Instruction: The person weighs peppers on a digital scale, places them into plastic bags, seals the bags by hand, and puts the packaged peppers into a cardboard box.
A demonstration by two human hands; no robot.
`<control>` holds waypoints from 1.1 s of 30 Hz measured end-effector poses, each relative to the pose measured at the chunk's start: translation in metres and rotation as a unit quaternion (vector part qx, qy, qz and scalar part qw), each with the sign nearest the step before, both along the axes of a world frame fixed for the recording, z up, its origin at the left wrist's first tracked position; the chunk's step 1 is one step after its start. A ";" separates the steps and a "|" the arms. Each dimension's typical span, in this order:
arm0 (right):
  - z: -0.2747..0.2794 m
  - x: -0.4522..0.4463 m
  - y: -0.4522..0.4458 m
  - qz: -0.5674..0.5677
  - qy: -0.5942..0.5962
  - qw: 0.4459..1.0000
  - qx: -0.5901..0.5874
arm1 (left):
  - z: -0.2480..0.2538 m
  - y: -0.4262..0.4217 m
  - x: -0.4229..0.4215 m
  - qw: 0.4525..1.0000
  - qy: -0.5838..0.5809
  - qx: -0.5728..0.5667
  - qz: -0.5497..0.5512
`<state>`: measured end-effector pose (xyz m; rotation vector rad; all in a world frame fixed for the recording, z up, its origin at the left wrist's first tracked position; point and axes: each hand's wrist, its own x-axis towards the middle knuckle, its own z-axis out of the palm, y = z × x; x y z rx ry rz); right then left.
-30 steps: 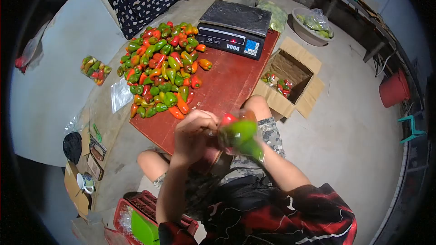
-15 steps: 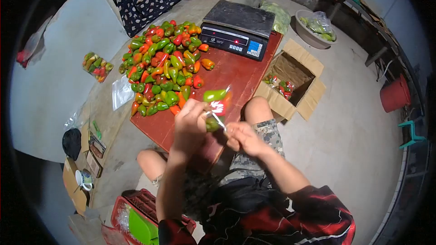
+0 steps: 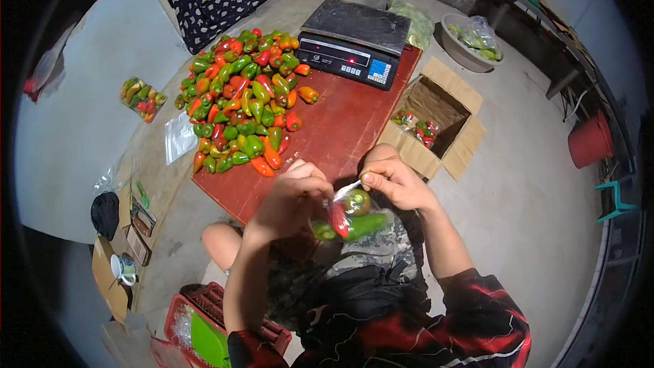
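A clear plastic bag of peppers [image 3: 364,226] hangs just in front of my lap, with green and red peppers showing through it. My right hand [image 3: 398,185] pinches the twisted white end of the bag between thumb and fingers. Curled at the bag's neck, my left hand [image 3: 294,194] grips the plastic; its fingertips are partly hidden. Beyond my hands, a heap of loose red, green and orange peppers [image 3: 248,105] covers the left side of the red table [image 3: 334,133]. A few loose peppers lie close to my left hand.
A digital scale [image 3: 351,51] stands at the table's far end. To the right is an open cardboard box [image 3: 463,88] with bagged peppers inside. Another filled bag [image 3: 142,99] and flat plastic bags [image 3: 180,138] lie left of the heap. A red crate [image 3: 214,303] sits beside me at lower left.
The bag of peppers has swung down and toward me, now hanging below my hands. My right hand has moved up and right, holding the twisted end; my left hand shifted slightly.
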<state>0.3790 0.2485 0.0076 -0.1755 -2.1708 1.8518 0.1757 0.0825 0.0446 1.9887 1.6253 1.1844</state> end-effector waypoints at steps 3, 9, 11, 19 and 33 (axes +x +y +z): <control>0.012 -0.002 -0.020 -0.053 -0.032 0.993 0.104 | -0.001 -0.001 -0.001 0.996 -0.001 -0.061 0.069; -0.058 -0.012 -0.085 0.082 0.087 0.849 -0.515 | -0.003 0.010 0.018 0.973 -0.004 0.050 0.224; -0.057 -0.013 -0.100 0.128 0.100 0.803 -0.573 | 0.005 0.010 0.023 0.986 -0.104 0.060 0.116; -0.063 -0.005 -0.009 -0.090 0.139 0.955 -0.245 | 0.013 -0.004 0.002 0.990 -0.133 -0.018 -0.051; -0.023 -0.008 -0.011 -0.136 0.105 0.984 -0.043 | -0.035 -0.035 -0.025 0.983 -0.098 -0.102 0.117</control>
